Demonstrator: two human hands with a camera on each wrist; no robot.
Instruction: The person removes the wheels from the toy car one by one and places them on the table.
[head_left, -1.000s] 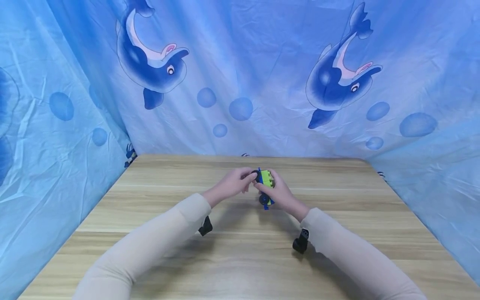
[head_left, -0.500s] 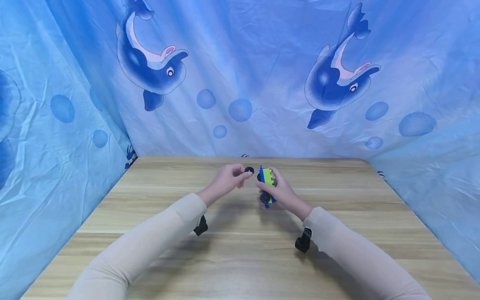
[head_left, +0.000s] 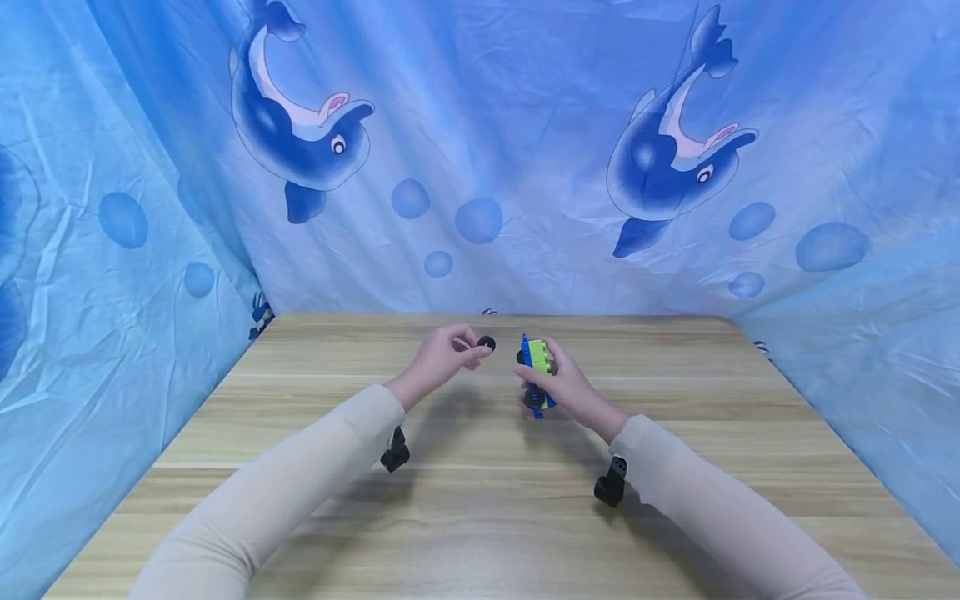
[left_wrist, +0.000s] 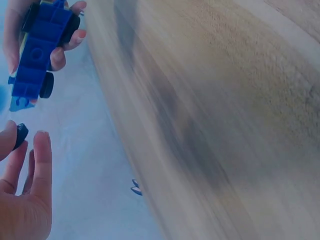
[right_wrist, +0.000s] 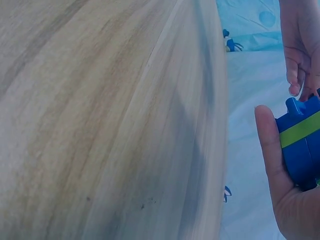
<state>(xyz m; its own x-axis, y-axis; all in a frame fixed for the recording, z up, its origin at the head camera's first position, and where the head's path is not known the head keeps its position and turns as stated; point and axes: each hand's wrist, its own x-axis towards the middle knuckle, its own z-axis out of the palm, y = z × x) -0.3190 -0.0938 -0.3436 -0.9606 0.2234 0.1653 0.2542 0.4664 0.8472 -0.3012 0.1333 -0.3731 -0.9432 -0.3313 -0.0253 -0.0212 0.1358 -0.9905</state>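
Note:
Between its thumb and fingers, my left hand pinches a small black toy wheel, raised over the far part of the table. A short gap to the right, my right hand grips a blue and lime-green building-block toy car by its body. The left wrist view shows the car's blue underside with three black wheels on it; a bare blue axle stub sticks out at the fourth corner. That view has the loose wheel apart from the car. Palm and fingers cover part of the car.
Both hands are above a light wooden table. Behind it hangs a blue curtain printed with dolphins, close to the table's far edge. Black wrist cameras hang under both sleeves.
My left hand has moved left, away from the car, drawing the black wheel with it and widening the gap. The right hand with the car has shifted only slightly to the right.

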